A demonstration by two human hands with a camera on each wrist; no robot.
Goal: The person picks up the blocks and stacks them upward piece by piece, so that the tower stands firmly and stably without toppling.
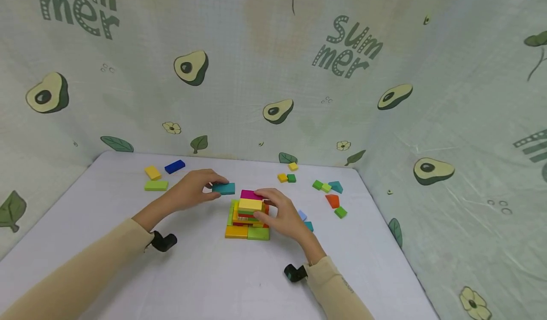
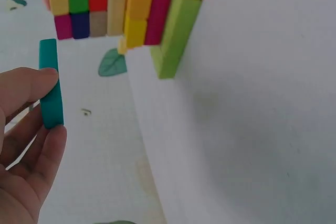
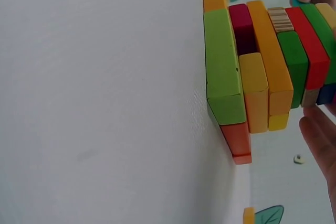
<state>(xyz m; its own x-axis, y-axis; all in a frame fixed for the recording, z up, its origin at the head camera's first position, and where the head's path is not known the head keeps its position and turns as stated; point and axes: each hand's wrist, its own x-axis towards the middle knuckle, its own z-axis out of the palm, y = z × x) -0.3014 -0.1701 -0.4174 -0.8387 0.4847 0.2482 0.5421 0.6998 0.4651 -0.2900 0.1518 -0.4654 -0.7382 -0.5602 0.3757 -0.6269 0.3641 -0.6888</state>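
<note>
The left hand pinches a teal block near the block tower on the table. The right hand holds the tower's top. The cloth says "summer".
</note>
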